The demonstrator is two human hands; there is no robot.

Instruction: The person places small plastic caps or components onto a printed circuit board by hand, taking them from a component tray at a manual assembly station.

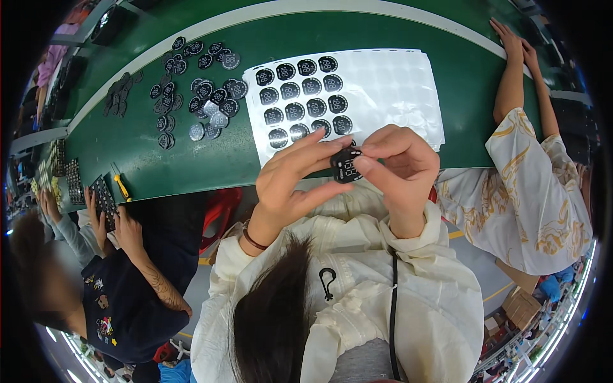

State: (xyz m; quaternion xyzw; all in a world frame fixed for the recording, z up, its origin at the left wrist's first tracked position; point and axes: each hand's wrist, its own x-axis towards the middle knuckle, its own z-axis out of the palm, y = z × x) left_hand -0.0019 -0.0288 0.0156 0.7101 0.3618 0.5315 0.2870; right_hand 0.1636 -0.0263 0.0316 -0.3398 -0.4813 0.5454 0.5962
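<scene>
Above the table's near edge, my left hand (290,180) grips a small black rounded display piece (345,167) with pale digit-like marks, its edge between thumb and fingers. My right hand (403,171) pinches the piece's upper right edge with thumb and forefinger; whether a film or sticker lies between them is too small to tell. Just beyond both hands lies a white backing sheet (399,96). Rows of black round stickers (294,111) cover its left part, while its right part is bare with faint round outlines.
Loose black round pieces (203,89) lie in several clusters on the green table (191,167). A yellow-handled screwdriver (121,186) rests near the left edge. A co-worker at left handles a dark panel (104,201); another person's arms (511,76) rest on the table at right.
</scene>
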